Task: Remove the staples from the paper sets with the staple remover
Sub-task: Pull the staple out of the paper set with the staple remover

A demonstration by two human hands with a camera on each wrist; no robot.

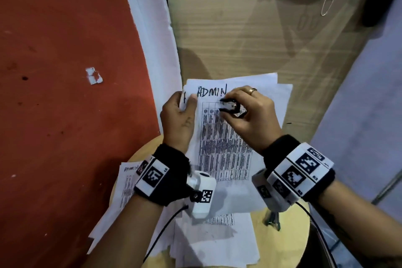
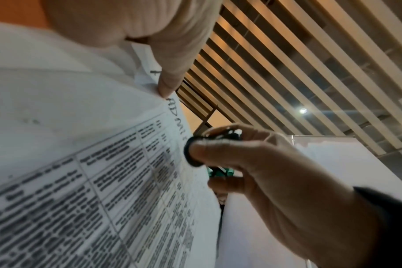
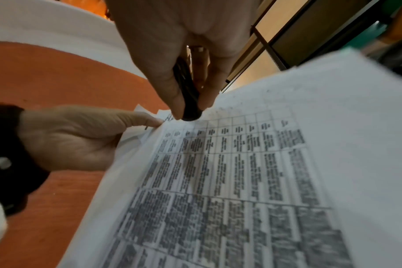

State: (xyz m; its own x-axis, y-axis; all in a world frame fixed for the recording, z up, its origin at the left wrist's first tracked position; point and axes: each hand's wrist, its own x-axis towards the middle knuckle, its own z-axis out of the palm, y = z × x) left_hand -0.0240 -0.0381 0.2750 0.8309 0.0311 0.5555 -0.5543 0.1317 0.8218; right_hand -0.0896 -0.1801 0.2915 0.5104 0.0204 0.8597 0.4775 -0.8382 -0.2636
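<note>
Right hand (image 1: 250, 113) pinches staple remover (image 1: 230, 107) beside left hand (image 1: 178, 119).

I read this as an office or admin room: printed table sheets headed "ADMIN" (image 1: 219, 128) piled on a small round wooden table (image 1: 289, 237), a wood-laminate desk panel (image 1: 250, 39) ahead, and a slatted ceiling (image 2: 298, 63) with a spotlight overhead.

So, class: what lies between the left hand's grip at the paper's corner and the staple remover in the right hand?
Only the top sheet, its handwritten "ADMIN" heading spanning the gap between left hand and staple remover; head view shows it.
</note>
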